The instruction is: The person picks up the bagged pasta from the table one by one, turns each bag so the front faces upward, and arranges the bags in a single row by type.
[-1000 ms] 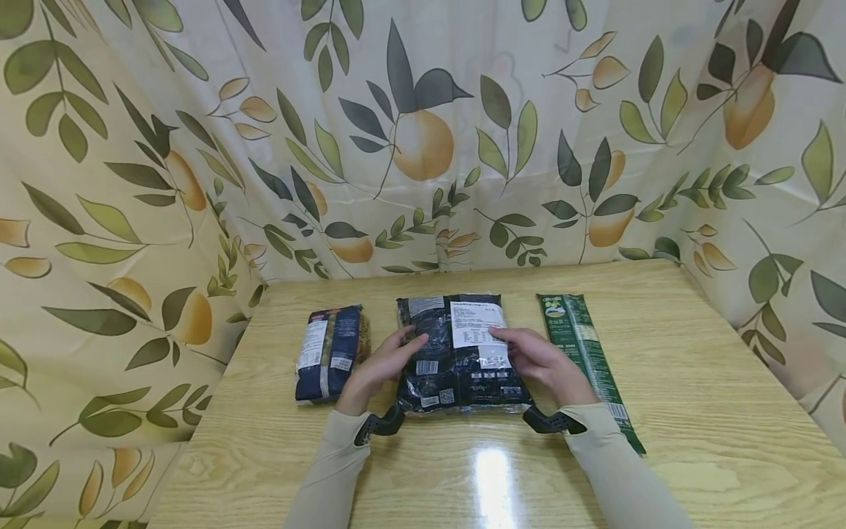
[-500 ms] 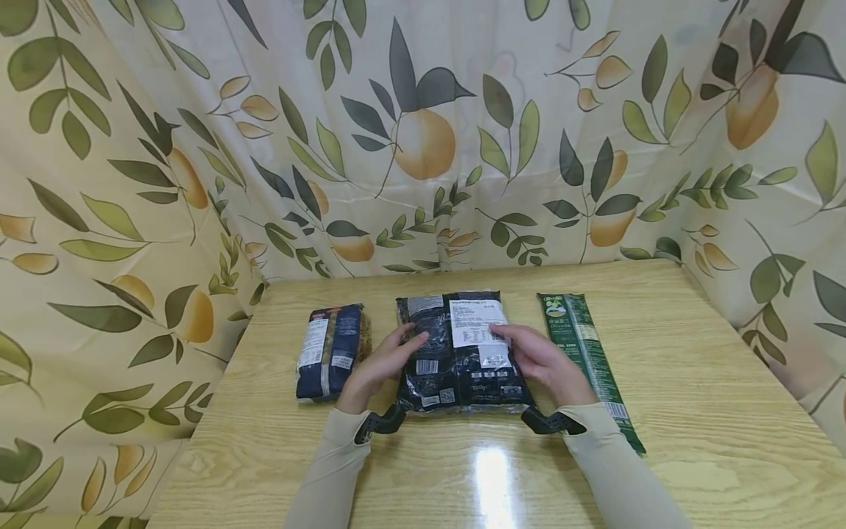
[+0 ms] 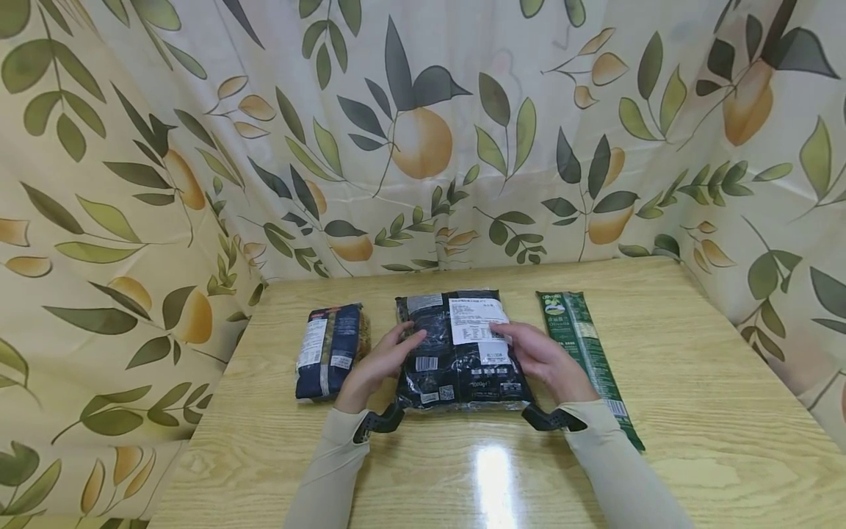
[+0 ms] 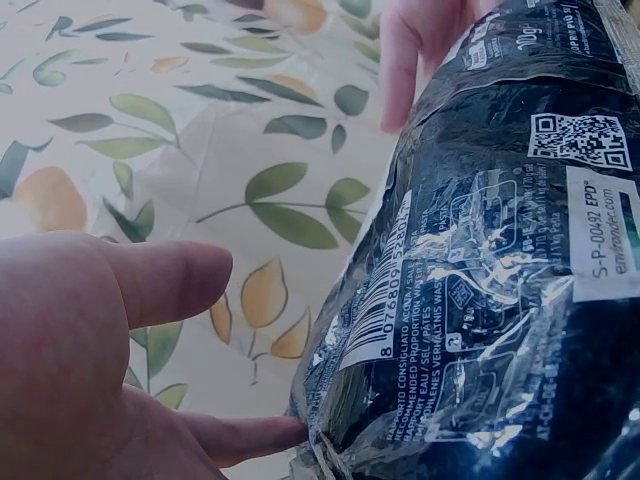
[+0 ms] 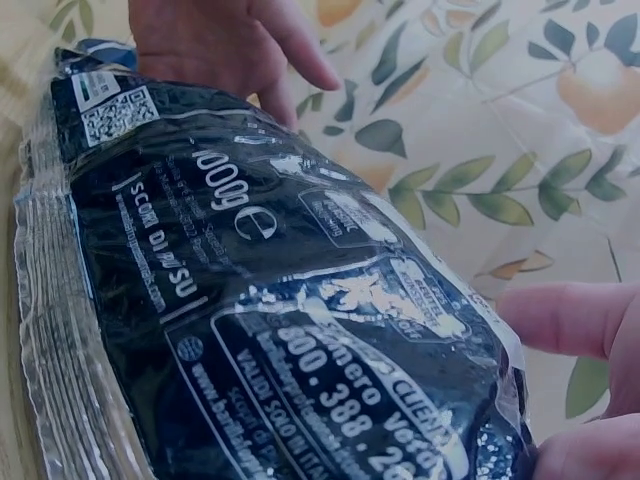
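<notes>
L hand [image 3: 378,364] loose, fingers straight, touching blk bag [image 3: 456,367] to its R; R hand [image 3: 547,363], also unclenched, touches opp. side!

Left grip [image 4: 70,345] touches dark package [image 4: 480,290] bearing 1 QR code [image 4: 580,142].

There are three packets [image 3: 456,375] [image 3: 342,345] [image 3: 587,349] and two hands [image 3: 377,364] [image 3: 545,360]. Two sleeves [image 3: 329,470] [image 3: 621,463] and two wrist mounts [image 3: 381,423] [image 3: 554,419] show, along with one table [image 3: 714,397].
</notes>
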A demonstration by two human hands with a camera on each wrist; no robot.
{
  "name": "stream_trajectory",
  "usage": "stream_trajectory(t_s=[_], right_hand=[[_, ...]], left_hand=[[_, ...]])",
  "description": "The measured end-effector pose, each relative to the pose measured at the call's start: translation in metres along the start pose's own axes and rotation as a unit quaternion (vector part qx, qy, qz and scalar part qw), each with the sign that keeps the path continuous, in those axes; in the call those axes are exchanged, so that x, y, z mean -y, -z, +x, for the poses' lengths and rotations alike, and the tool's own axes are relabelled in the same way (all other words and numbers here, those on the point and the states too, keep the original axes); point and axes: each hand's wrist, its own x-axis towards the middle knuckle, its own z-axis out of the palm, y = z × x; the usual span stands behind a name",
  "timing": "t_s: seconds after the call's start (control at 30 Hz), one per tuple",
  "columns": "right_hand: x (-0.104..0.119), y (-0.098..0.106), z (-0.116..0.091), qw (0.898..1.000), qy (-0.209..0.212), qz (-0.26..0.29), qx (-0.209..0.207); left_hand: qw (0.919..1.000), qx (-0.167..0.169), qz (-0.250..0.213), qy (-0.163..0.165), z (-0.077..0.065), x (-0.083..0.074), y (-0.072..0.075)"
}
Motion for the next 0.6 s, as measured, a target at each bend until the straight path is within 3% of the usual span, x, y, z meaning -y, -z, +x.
stream_trajectory(t_s=[0.6], right_hand=[[-0.0021, -0.0033, 0.0017, 0.999, 0.025, 0.011, -0.031]], left_hand=[[0.9999, -0.001, 0.016, 0.001, -0.0022, -0.0012, -0.0016]])
